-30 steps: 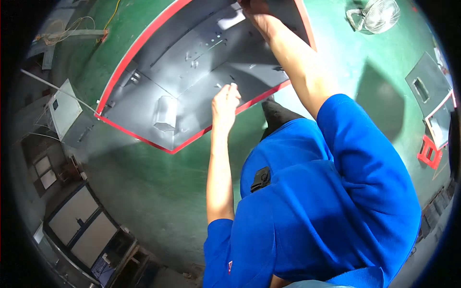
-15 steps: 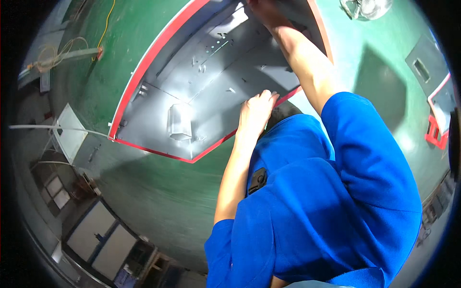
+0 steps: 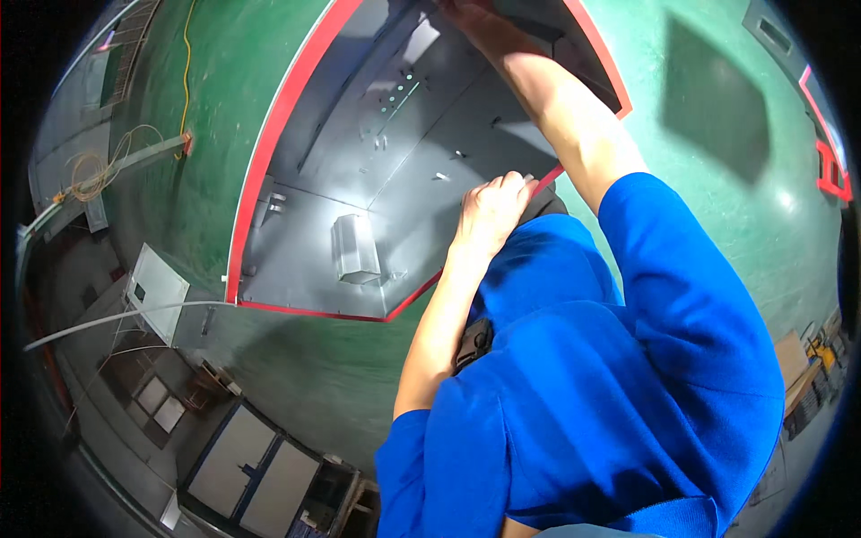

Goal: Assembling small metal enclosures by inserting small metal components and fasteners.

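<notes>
A large grey metal enclosure [image 3: 309,238] with a red rim lies open before me, its inside facing up. Inside it a box-shaped silvery piece [image 3: 356,248] stands near the close left corner, and several small clips and studs dot the panel. My left hand [image 3: 491,213] is closed over the near red rim, knuckles up, fingertips partly hidden. Far over the enclosure reaches my right arm; my right hand [image 3: 464,11] is at the top of the picture, dark and cut off by its edge, so its fingers and anything in them cannot be made out.
Green floor surrounds the enclosure. On the left are a beam with a coiled hose [image 3: 90,175], a yellow cable [image 3: 187,81] and a white panel [image 3: 159,291]. A cabinet [image 3: 247,471] stands lower left. A red stool-like object [image 3: 832,170] sits at the far right.
The whole view has shifted, so the enclosure and surroundings appear slightly lower and turned. My left hand stays on the rim; my right arm still reaches over the enclosure, its hand slightly farther left in the picture.
</notes>
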### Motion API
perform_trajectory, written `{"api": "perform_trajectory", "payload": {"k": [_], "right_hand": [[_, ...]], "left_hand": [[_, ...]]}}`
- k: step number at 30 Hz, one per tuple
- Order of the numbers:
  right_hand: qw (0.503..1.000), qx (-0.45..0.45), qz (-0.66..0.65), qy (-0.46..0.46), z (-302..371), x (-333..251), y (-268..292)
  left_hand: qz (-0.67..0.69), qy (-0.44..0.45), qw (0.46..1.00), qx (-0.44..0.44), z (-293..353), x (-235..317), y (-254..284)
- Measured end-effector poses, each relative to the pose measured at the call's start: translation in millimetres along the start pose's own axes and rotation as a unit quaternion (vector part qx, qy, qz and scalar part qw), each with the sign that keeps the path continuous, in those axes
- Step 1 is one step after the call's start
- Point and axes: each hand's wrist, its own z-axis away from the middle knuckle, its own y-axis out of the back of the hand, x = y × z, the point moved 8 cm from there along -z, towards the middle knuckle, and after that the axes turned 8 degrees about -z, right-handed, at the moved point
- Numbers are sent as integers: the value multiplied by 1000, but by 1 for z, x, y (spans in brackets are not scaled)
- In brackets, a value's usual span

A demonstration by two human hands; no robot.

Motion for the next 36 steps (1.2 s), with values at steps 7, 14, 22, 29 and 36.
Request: {"api": "perform_trajectory", "payload": {"k": [7, 14, 22, 29, 36], "right_hand": [[699, 82, -693, -154, -2, 66, -36], [730, 61, -652, -194, -5, 55, -46], [771, 0, -621, -143, -16, -3, -37], [742, 43, -612, -270, -25, 84, -73], [709, 74, -631, -306, -26, 106, -98]], "left_hand": [[41, -53, 997, 30, -7, 4, -4], [28, -17, 999, 31, -20, -3, -5], [46, 7, 998, 41, -43, -5, -5], [60, 9, 998, 36, -56, -5, -6], [54, 15, 998, 36, -63, -7, -1]]}}
